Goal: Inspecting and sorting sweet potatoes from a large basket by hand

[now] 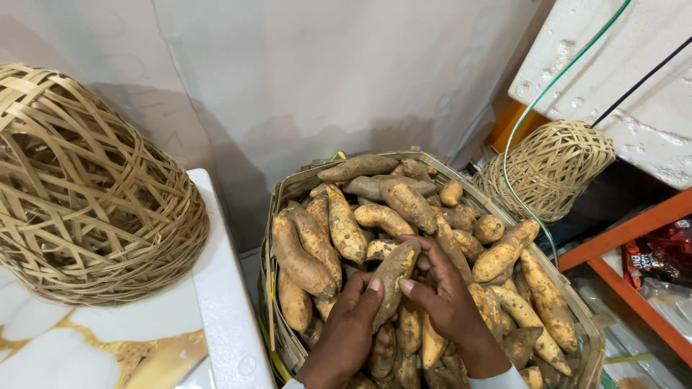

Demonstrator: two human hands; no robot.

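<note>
A woven basket (278, 209) stands below me, heaped with several dusty tan sweet potatoes. My left hand (348, 328) and my right hand (443, 288) both grip one brown sweet potato (393, 277) above the middle of the pile. The left thumb lies on its lower side, and the right fingers wrap its upper end. The rest of the heap lies loose around both hands.
An upturned woven bamboo basket (86, 194) sits on a white marble-look table (216, 310) at the left. A smaller woven basket (548, 166) lies at the right, behind green and black wires (530, 112). An orange shelf (634, 230) holds packets; white sheeting hangs behind.
</note>
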